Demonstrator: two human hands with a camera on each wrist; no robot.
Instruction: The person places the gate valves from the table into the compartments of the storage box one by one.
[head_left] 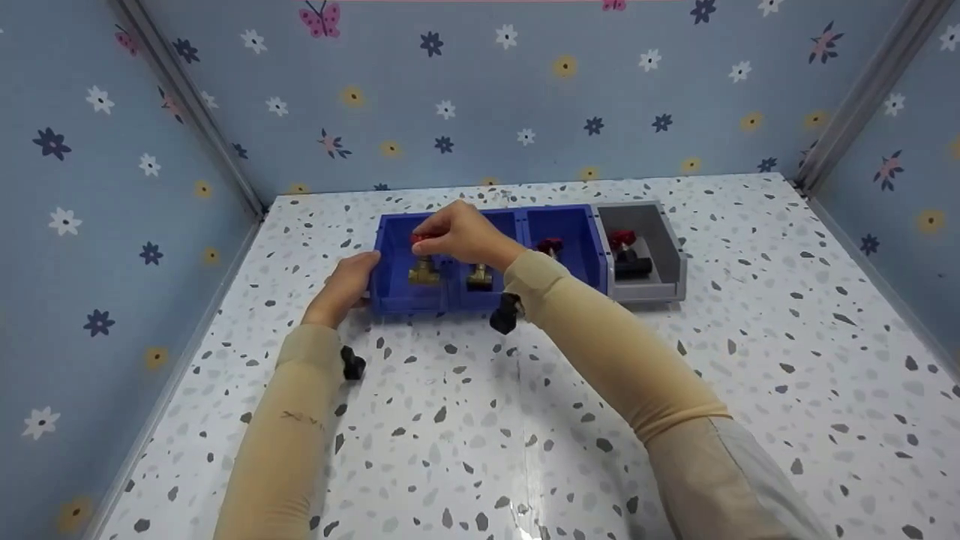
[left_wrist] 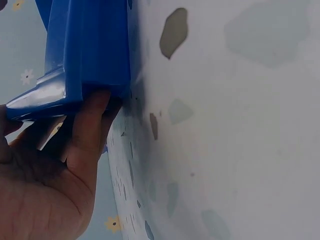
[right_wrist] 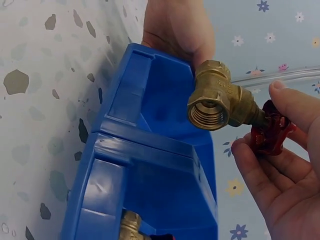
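Note:
My right hand (head_left: 469, 236) pinches the red handwheel (right_wrist: 272, 131) of a brass valve (right_wrist: 212, 95) between thumb and fingers. The valve hangs over the leftmost blue bin (head_left: 386, 300), its threaded opening facing the right wrist camera. At that bin's outer left end, my left hand (head_left: 346, 285) grips the wall, with fingers against the side in the left wrist view. Another brass valve (head_left: 480, 277) lies in the neighbouring blue bin (right_wrist: 107, 182), partly covered by my right hand in the head view.
Farther right, a third blue bin (head_left: 562, 217) holds a red-handled piece (head_left: 550, 245), partly hidden by my wrist. A grey bin (head_left: 649, 217) at the row's end contains a black valve (head_left: 632, 266) with a red handle. Flowered panels (head_left: 480, 97) border the speckled table (head_left: 450, 420).

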